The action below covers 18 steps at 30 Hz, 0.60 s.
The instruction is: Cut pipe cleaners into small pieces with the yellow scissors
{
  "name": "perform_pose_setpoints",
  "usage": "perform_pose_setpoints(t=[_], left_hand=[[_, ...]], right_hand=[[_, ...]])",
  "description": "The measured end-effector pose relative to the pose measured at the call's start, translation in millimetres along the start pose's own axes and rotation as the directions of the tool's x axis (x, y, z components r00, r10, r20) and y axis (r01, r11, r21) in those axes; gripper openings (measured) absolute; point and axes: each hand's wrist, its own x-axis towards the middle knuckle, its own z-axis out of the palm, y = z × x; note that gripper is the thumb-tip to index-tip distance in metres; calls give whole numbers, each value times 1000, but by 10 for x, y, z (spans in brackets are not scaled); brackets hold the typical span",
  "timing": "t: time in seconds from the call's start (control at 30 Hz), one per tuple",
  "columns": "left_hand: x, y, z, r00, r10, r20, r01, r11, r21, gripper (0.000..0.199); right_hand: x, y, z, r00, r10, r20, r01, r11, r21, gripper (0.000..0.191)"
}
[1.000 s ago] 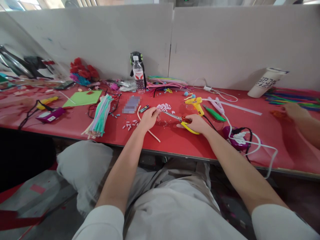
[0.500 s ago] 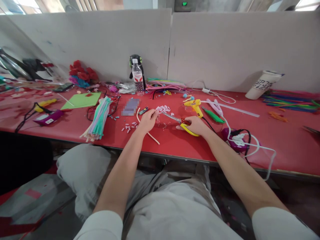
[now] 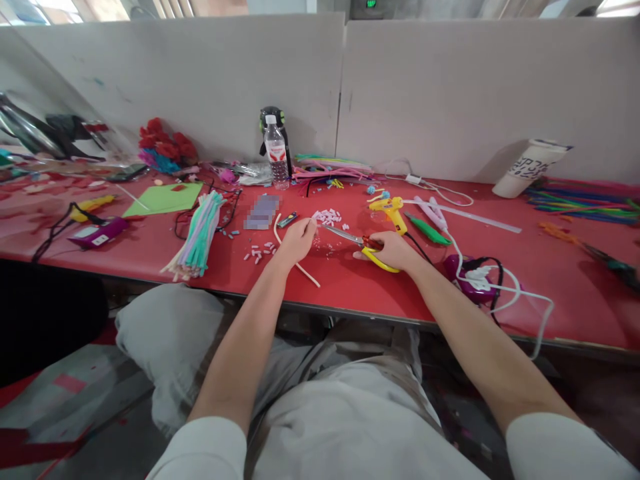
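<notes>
My right hand (image 3: 393, 251) is closed round the yellow and red handles of a pair of scissors (image 3: 346, 234), whose blades point left. The tips of the blades come close to the pinched fingers of my left hand (image 3: 299, 240); whatever those fingers hold is too small to make out. A cream pipe cleaner (image 3: 308, 275) passes beneath my left wrist, which hides its middle. Just beyond my fingertips lies a heap of short pale pink cut pieces (image 3: 329, 217). More such pieces (image 3: 259, 252) are scattered left of my left hand, near a small utility knife (image 3: 287, 220).
A bundle of pipe cleaners (image 3: 203, 233) lies on the left. Behind stands a water bottle (image 3: 277, 157). Right of centre are a yellow glue gun (image 3: 393, 212), a green tool (image 3: 427, 229) and a purple power strip (image 3: 467, 280) with cables. A paper cup (image 3: 527, 170) leans at the back.
Both hands and the scissors hold almost the same place. At the far right, a dark pointed tool has shifted left, further into view, up to the orange scrap.
</notes>
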Motion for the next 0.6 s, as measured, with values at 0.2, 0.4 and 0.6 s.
perform_pose_setpoints(t=[0.2, 0.4, 0.6], left_hand=[[-33, 44, -20, 1000, 1, 29, -1, 1000, -11, 42], [-31, 45, -25, 999, 26, 39, -26, 1000, -12, 43], [-32, 38, -18, 999, 5, 40, -4, 1000, -20, 42]], right_hand=[[10, -8, 5, 1000, 8, 2, -8, 1000, -4, 61], [17, -6, 4, 1000, -1, 1, 1, 1000, -14, 58], [40, 20, 27, 1000, 6, -7, -6, 1000, -30, 59]])
